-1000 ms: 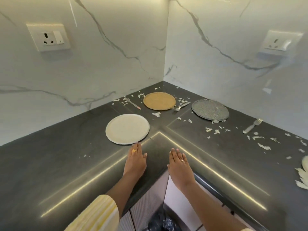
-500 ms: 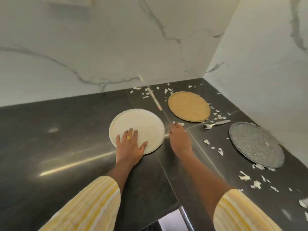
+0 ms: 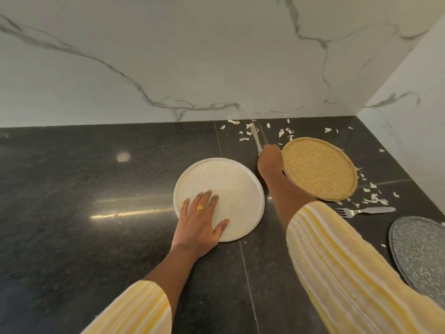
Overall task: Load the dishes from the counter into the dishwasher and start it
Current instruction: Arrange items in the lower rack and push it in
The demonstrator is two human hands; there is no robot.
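Left hand (image 3: 199, 222) lies flat, grip released, on a round white speckled plate (image 3: 231, 186) on the dark stone surface (image 3: 96, 237). Right hand (image 3: 269, 160) covers the near end of a slim silver utensil (image 3: 255, 138) just beside a round tan woven plate (image 3: 320, 167); whether its grip grasps it cannot be told. A silver fork (image 3: 366, 210) lies further right.

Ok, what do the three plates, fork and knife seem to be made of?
White plate, tan plate and grey plate: probably stoneware or ceramic, matte speckled glaze, thin raised rims; melamine is possible. Fork: metal, likely stainless steel, from its bright silver sheen. Knife in the right hand: pale blade, too blurred to judge.
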